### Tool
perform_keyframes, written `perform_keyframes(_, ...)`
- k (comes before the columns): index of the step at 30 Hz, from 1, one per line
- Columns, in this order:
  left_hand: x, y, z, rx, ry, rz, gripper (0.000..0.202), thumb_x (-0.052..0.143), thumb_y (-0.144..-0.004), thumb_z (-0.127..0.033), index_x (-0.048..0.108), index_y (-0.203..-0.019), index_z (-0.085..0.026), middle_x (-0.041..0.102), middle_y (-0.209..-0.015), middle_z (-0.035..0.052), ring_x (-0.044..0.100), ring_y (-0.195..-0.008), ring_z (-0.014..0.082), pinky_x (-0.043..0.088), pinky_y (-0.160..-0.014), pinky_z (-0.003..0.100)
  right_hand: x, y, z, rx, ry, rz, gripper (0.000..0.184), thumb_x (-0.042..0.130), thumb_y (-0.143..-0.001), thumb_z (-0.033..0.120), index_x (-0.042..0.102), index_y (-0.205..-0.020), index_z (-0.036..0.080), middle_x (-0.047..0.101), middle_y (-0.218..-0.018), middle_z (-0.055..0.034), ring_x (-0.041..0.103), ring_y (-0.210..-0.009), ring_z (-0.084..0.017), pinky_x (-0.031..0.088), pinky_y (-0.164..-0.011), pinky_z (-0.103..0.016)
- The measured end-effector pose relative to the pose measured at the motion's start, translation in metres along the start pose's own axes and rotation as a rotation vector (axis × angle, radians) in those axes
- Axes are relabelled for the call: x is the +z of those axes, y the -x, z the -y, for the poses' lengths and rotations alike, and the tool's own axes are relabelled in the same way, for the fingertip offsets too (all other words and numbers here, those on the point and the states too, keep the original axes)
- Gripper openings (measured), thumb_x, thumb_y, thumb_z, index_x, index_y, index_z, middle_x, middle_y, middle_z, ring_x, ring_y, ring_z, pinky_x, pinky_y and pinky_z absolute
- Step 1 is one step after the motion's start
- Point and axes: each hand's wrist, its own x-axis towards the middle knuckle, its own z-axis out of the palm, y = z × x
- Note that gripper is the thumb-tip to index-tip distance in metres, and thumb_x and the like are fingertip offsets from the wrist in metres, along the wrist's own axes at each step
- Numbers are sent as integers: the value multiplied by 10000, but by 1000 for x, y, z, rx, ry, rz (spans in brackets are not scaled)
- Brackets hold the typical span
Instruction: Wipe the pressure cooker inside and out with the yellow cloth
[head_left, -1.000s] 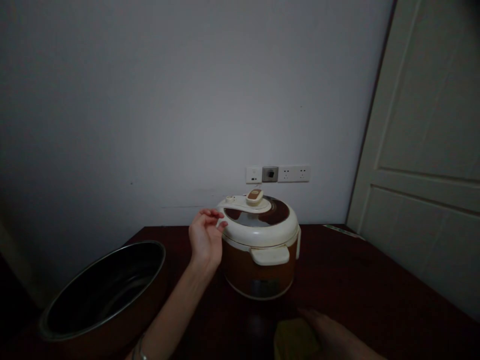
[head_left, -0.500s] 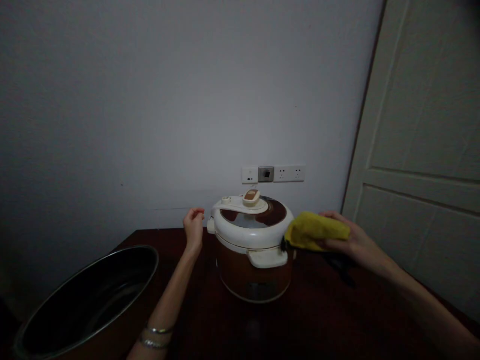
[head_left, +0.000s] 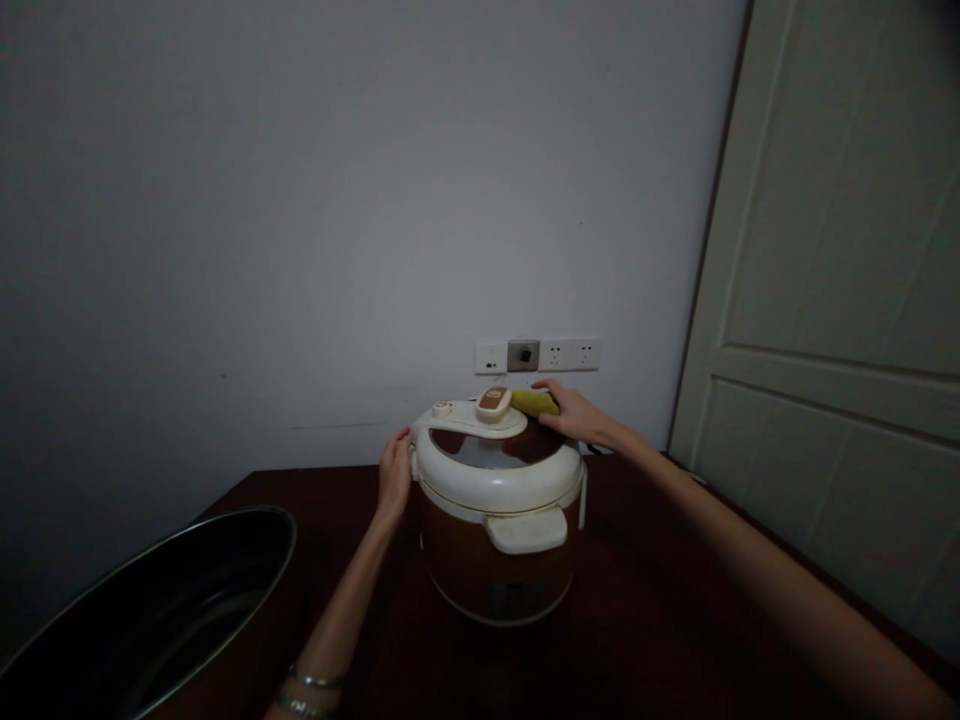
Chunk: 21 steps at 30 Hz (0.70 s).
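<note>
A brown and cream electric pressure cooker [head_left: 499, 490] stands on the dark table, its lid closed. My right hand [head_left: 576, 412] grips a folded yellow cloth [head_left: 534, 403] against the far right part of the lid, beside the lid's knob [head_left: 493, 403]. The hand hides part of the cloth. At the cooker's left edge, my left hand [head_left: 395, 470] is pressed to the rim with its fingers curled round the side. Its fingertips are partly hidden by the cooker.
At the left, close by, is a large oval dark vessel [head_left: 289, 530] with a pale rim. The dark red table [head_left: 645, 600] meets the wall behind, where sockets [head_left: 570, 354] and a switch plate sit. A pale panelled door [head_left: 810, 300] is at the right.
My right hand has carried the cloth from the cooker's right side up onto the lid's far right part. My left hand has moved onto the cooker's left rim. The view has shifted slightly.
</note>
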Motion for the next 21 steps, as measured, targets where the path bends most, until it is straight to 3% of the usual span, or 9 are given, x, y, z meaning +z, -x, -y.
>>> perform_keyframes(3,4,3,-2,6,11,-2,367,420,-814,-354,626,-1031,-142,658,-1116,115,579,-1064,229,409,-958,353,0,-2,-1,-10,-74,0,371,562,-782,355,632,-1067,128,684,-912,-107,598,-772,-206,451,-688,-311)
perform_keyframes(6,6,4,-3,-11,10,-9,354,368,-847,-300,643,-1012,-150,670,-1115,102,575,-1089,222,379,-1001,363,3,-3,0,-54,-127,-31,352,532,-828,438,682,-943,141,690,-844,-75,592,-729,-188,435,-643,-285)
perform_keyframes(13,5,5,-2,-31,-2,-22,358,357,-871,-266,653,-1041,-157,670,-1127,107,578,-1110,221,384,-1006,363,6,20,22,-170,-120,-65,292,560,-829,334,712,-1024,178,735,-968,-70,660,-795,-210,464,-725,-311)
perform_keyframes(18,6,2,4,-22,24,2,324,409,-838,-234,655,-1040,-174,661,-1166,82,568,-1136,204,376,-1022,340,7,39,40,-321,-101,-59,324,587,-762,237,701,-1065,232,713,-1073,-50,643,-976,-210,456,-887,-345)
perform_keyframes(21,5,-1,9,-28,59,53,355,456,-766,-163,652,-1061,-181,665,-1171,63,575,-1133,204,391,-1011,340,6,39,38,-330,-108,-61,328,579,-768,228,699,-1073,208,718,-1053,-61,655,-932,-202,468,-845,-321)
